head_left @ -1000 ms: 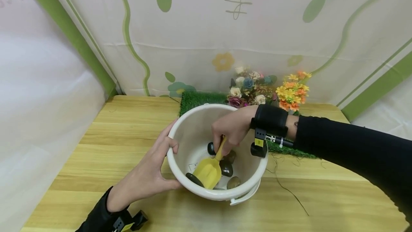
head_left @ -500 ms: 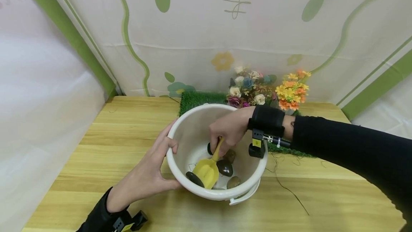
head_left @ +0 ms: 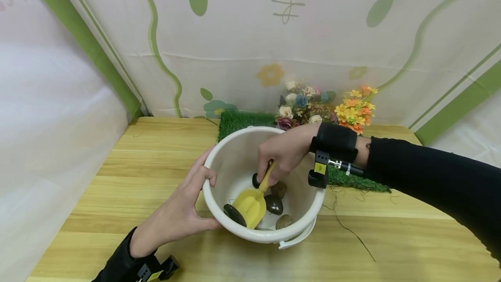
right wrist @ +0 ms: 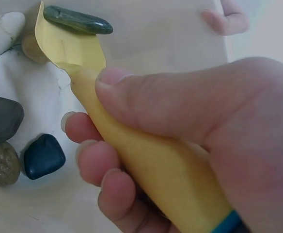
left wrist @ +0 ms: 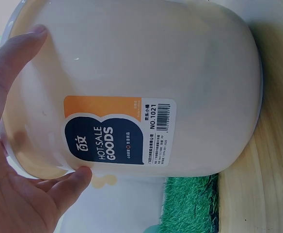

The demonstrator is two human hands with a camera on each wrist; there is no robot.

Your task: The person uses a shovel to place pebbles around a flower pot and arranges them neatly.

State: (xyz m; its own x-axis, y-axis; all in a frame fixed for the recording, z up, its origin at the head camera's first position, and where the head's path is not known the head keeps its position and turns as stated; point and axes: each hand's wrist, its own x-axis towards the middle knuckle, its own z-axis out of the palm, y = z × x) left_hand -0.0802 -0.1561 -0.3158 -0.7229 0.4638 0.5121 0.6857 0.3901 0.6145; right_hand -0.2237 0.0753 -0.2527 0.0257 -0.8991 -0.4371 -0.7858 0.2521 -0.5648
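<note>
My left hand [head_left: 178, 210] holds the left rim of a white plastic bucket [head_left: 232, 156], fingers bent over the edge. The left wrist view shows the bucket's outside with a printed label [left wrist: 119, 131]. Inside the bucket, my right hand [head_left: 287, 149] grips the handle of a yellow toy shovel [head_left: 250, 208]. A flat dark green stone [right wrist: 78, 20] lies against the shovel's scoop beside the bucket wall. Other stones lie on the bucket floor: a glossy dark one [head_left: 274, 204], a brown one [head_left: 283, 221], a black one [right wrist: 44, 156] and a whitish one [right wrist: 5, 34].
Behind the bucket, a strip of artificial grass [head_left: 246, 119] lies on the wooden table [head_left: 137, 164]. Mixed artificial flowers [head_left: 301, 105] and an orange-yellow bunch [head_left: 354, 112] stand at the back. The bucket's handle [head_left: 299, 238] hangs at the front right.
My right hand shifts slightly left, then right and up, tilting the shovel a little. The flat dark stone turns slightly against the scoop. My left hand stays on the rim.
</note>
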